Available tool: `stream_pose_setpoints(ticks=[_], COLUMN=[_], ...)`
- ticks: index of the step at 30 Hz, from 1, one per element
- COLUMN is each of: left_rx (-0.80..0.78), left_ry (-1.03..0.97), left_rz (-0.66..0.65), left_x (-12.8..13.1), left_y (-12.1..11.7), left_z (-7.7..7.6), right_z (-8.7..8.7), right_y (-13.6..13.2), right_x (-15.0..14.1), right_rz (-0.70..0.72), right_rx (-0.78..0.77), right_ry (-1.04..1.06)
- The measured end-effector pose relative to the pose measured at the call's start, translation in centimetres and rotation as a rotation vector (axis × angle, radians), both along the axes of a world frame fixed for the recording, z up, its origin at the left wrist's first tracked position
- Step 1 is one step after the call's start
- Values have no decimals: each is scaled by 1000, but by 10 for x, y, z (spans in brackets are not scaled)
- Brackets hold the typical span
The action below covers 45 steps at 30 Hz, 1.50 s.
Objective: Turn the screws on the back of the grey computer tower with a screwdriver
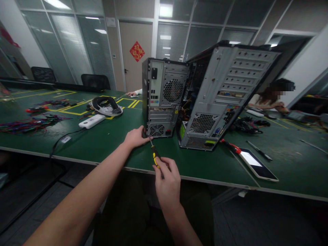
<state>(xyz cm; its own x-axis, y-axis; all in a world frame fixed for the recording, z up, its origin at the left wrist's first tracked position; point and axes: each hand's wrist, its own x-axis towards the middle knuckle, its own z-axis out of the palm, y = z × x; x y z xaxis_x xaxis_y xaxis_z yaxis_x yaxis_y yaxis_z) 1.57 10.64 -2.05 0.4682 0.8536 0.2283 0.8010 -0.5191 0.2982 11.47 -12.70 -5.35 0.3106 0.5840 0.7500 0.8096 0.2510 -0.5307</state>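
Observation:
A black and yellow screwdriver (155,155) is pinched in the fingers of my right hand (167,182), which is closed round the back of its handle. Its shaft points up and away from me, with the tip at the lower left corner of a computer case (164,119). That corner is gripped by my left hand (135,138), the thumb lying close to the tip; its other fingers are partly hidden. The case stands upright, its rear panel with fan grilles and ports facing me. Whether the tip touches a screw is too small to tell.
A taller computer case (205,112) stands just right, angled. Further right lie red-handled pliers (232,147), a phone (256,164), a pen (259,150) and black cables (249,125). Left are a power strip (92,121) and coloured wires (33,123). A co-worker (271,95) sits right; another person's hand (132,93) shows behind.

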Motion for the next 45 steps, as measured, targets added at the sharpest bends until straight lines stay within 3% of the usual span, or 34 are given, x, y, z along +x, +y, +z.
stream_pose_setpoints(ticks=[7, 16, 25, 33, 45], left_rx=[0, -6, 4, -2, -34], left_ry=[4, -4, -4, 0, 1], left_rz=[-4, 7, -5, 3, 10], left_x=[0, 0, 0, 0, 0], left_y=[1, 1, 1, 2, -1], left_z=[0, -1, -1, -1, 3], right_z=[-1, -2, 8, 2, -2], right_y=[1, 0, -8, -6, -7], right_x=[1, -1, -1, 1, 0], right_rz=[-18, 5, 16, -27, -5], right_rx=[-39, -16, -26, -85, -50], right_ry=[78, 19, 76, 123, 72])
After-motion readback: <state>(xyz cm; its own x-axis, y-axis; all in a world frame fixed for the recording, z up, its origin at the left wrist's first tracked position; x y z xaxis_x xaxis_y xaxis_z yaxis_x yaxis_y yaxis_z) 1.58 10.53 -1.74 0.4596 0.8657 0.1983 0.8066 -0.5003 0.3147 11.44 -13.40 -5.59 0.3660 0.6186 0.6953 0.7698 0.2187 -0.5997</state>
